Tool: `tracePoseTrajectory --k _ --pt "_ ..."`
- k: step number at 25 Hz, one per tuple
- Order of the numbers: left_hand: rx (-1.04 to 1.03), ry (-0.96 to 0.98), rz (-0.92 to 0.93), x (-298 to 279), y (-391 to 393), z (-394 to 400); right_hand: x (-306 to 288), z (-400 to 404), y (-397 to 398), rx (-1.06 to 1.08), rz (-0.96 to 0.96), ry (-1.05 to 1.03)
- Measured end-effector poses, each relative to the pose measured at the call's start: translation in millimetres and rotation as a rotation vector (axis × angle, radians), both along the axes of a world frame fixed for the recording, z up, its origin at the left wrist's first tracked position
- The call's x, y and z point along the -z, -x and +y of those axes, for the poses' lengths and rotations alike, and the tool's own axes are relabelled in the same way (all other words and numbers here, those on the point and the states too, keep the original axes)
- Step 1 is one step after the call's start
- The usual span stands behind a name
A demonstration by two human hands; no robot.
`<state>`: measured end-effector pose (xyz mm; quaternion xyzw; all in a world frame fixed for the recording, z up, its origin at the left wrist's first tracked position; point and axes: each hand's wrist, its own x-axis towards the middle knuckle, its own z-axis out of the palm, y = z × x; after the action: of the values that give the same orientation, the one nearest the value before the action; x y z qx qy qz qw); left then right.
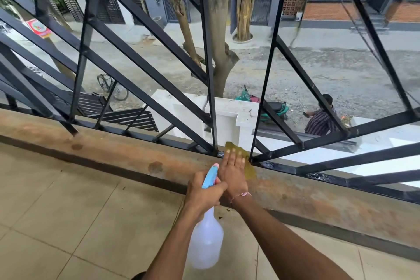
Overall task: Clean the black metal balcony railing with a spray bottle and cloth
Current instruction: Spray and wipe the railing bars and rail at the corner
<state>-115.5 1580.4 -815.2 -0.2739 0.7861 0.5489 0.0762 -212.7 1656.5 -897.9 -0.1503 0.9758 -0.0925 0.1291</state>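
Note:
The black metal railing (210, 57) runs across the view on a rust-stained concrete ledge (118, 154). My right hand (233, 170) lies flat with straight fingers on a yellow-green cloth (248, 167), pressing it onto the ledge and the railing's bottom bar between two uprights. My left hand (204, 195) grips the neck of a translucent spray bottle (205, 243) with a blue trigger head, its nozzle pointing toward the railing base just left of my right hand. The bottom bar right of the cloth looks wet and glossy.
Beige floor tiles (56, 223) cover the balcony in front of the ledge. Beyond the bars lie a street, tree trunks (219, 36), a white wall, parked scooters and a seated person (320, 118) below.

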Motion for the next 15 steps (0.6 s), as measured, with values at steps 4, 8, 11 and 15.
tracePoseTrajectory --k 4,8,11,15 --pt "-0.011 -0.050 0.051 -3 0 0 11 11 13 -0.181 0.038 0.135" --pt "-0.005 -0.080 0.084 -2 5 4 26 41 -53 -0.070 -0.090 0.633" --pt "0.014 -0.071 0.076 0 7 12 48 45 -71 0.439 -0.126 1.027" --pt "0.044 -0.079 0.102 -1 7 18 39 45 -64 0.890 -0.366 1.451"
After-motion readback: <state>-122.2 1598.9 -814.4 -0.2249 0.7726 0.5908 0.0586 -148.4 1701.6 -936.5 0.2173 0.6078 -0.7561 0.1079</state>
